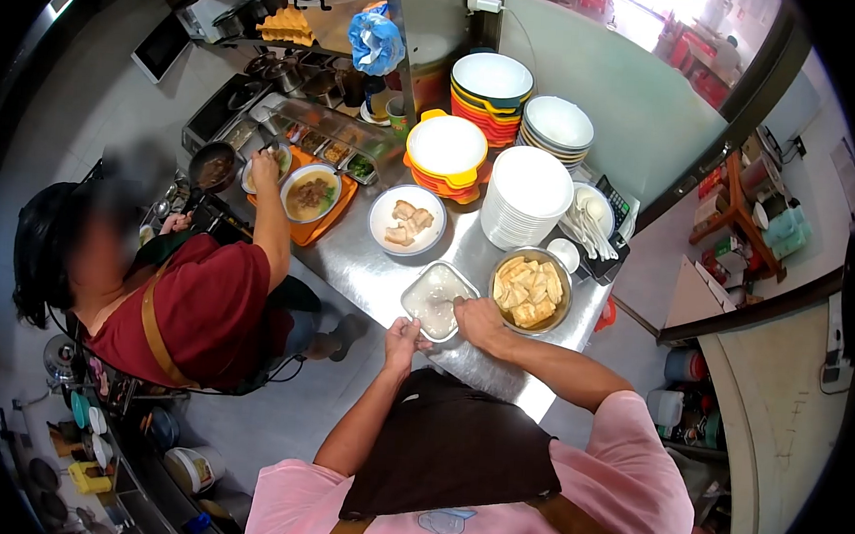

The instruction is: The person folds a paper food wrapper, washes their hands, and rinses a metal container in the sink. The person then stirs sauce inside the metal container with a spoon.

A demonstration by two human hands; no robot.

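A white rectangular container [435,297] with a pale, milky content sits at the steel counter's near edge. My left hand [404,341] grips its near left corner, thumb at the rim. Closed over its right side is my right hand [480,321]; what its fingers hold is hidden, perhaps a small utensil reaching into the container. Just right of it stands a round metal bowl [494,288] filled with yellowish fried pieces [527,292]. Behind the container, a white blue-rimmed plate [384,207] carries several browned pieces of meat [408,224].
Stacks of white plates [528,195], yellow-and-orange bowls [446,144] and more bowls [493,77] line the counter's back. A co-worker in a red shirt [204,294] stands at left, holding a pan [216,165] beside a soup bowl [311,192] on an orange tray. White spoons [589,222] lie at right.
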